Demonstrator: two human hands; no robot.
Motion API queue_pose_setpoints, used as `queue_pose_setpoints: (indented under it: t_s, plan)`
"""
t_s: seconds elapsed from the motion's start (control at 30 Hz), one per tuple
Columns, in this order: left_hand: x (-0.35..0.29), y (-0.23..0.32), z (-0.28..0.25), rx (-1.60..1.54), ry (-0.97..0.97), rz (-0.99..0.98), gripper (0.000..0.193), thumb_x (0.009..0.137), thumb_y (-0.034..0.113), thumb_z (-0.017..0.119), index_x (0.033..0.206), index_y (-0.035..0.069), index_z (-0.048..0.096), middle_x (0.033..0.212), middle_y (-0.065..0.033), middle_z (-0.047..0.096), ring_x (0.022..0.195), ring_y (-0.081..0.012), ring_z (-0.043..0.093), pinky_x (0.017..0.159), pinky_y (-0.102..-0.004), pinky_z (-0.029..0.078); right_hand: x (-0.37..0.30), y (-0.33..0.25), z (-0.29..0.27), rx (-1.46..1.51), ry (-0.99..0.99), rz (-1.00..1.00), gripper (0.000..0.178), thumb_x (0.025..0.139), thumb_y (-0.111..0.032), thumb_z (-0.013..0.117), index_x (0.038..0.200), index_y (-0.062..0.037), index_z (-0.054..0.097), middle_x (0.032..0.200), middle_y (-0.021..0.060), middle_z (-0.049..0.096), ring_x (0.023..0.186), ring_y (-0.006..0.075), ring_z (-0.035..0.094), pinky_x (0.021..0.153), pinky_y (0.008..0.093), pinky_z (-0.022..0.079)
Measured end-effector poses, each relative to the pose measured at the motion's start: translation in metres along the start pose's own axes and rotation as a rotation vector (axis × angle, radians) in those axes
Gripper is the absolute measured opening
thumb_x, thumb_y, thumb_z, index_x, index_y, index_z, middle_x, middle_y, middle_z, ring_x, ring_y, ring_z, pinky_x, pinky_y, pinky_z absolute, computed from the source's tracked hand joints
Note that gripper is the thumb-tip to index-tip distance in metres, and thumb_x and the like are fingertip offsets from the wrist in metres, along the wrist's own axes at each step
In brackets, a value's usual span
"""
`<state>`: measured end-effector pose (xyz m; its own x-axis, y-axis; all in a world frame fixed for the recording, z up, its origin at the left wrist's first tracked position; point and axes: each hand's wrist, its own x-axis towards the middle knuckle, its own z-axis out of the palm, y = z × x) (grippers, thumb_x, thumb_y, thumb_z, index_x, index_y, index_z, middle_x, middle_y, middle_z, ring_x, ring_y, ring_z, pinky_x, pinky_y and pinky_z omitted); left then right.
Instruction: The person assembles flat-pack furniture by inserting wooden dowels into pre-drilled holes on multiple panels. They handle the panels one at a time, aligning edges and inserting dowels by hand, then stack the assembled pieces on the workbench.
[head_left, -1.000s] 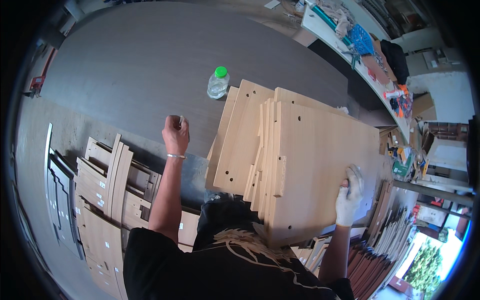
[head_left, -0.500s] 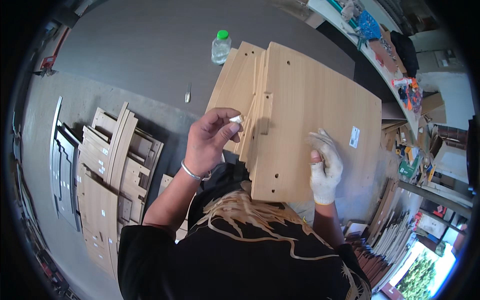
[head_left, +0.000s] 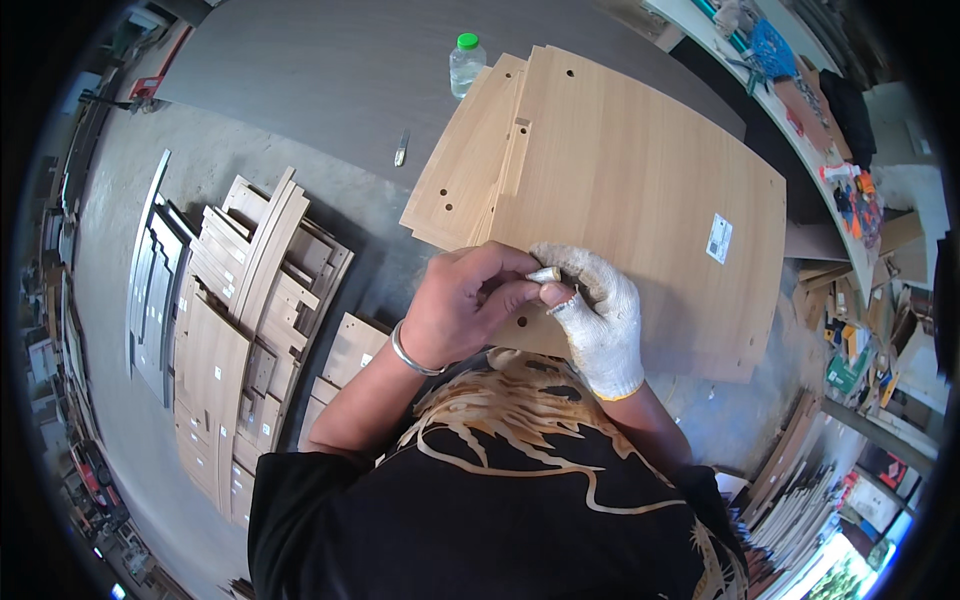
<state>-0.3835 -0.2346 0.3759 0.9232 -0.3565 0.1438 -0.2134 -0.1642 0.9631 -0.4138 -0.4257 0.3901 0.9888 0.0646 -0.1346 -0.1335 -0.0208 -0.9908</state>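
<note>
My left hand (head_left: 468, 300), bare and with a silver bangle at the wrist, pinches a small whitish roll (head_left: 545, 275) with a tan end. Against it comes my right hand (head_left: 602, 318) in a white knit glove with the thumb tip bare; thumb and fingers close around the roll's right end. Just what the roll is cannot be made out. Both hands are over the near edge of a light wood panel (head_left: 650, 190), which has dark holes and a white label. Other wood panels (head_left: 455, 165) lie partly under its left side.
A clear bottle with a green lid (head_left: 467, 68) and a small brush-like tool (head_left: 402, 150) lie on the dark table (head_left: 300, 90). Stacked wood parts (head_left: 235, 280) are at left on the floor. Along the right runs a cluttered white shelf (head_left: 800, 130).
My left hand has moved right with the small roll, and my right hand has come left off the panel's middle to meet it. The view has shifted slightly.
</note>
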Motion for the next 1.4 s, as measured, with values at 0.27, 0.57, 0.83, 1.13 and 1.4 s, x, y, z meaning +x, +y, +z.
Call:
queue_pose_setpoints:
  t_s: [0.27,0.57,0.83,1.13,1.4]
  plan:
    - [-0.049,-0.002,0.009,-0.031,0.251,-0.112,0.031,0.087,0.012,0.086,0.111,-0.001,0.070,0.084,-0.0026,0.067,0.076,-0.0090,0.062,0.073,-0.0247,0.050,0.003,0.011,-0.024,0.567,-0.244,0.151,0.027,0.105,-0.012,0.059,0.123,0.0076,0.066,0.102,0.0125,0.074,0.093,0.0206,0.070,0.094,0.0340,0.055]
    - [-0.077,-0.035,0.015,-0.058,0.418,-0.313,0.029,0.093,0.013,0.081,0.113,0.000,0.065,0.079,0.0034,0.056,0.069,-0.0048,0.048,0.062,-0.0236,0.043,0.015,-0.015,-0.029,0.391,-0.214,0.271,0.038,0.102,-0.007,0.061,0.136,0.0074,0.055,0.090,0.0102,0.068,0.079,0.0183,0.065,0.082,0.0395,0.060]
    - [-0.061,-0.040,0.001,0.222,0.208,-0.021,0.017,0.088,0.002,0.078,0.088,0.001,0.062,0.074,-0.0116,0.061,0.065,-0.0263,0.061,0.060,-0.0344,0.048,0.033,-0.015,-0.051,0.103,-0.332,0.300,0.030,0.091,0.002,0.069,0.121,0.0045,0.064,0.095,0.0079,0.067,0.081,0.0142,0.065,0.079,0.0299,0.058]
    - [-0.093,-0.060,0.029,-0.040,0.818,-0.229,0.012,0.089,-0.001,0.068,0.079,-0.001,0.061,0.063,-0.0035,0.056,0.058,-0.0069,0.048,0.054,-0.0269,0.039,0.066,-0.041,-0.012,-0.347,-0.683,0.154,0.023,0.088,0.003,0.068,0.110,0.0042,0.073,0.102,0.0100,0.072,0.090,0.0170,0.068,0.082,0.0289,0.056]
    - [-0.125,-0.045,0.094,0.184,1.000,-0.307,0.019,0.090,0.011,0.077,0.080,0.000,0.065,0.067,-0.0096,0.060,0.060,-0.0304,0.055,0.058,-0.0360,0.048,0.083,-0.019,0.014,-0.650,-0.886,-0.545,0.026,0.082,0.009,0.064,0.105,-0.0007,0.073,0.101,0.0176,0.074,0.094,0.0329,0.073,0.083,0.0379,0.058]
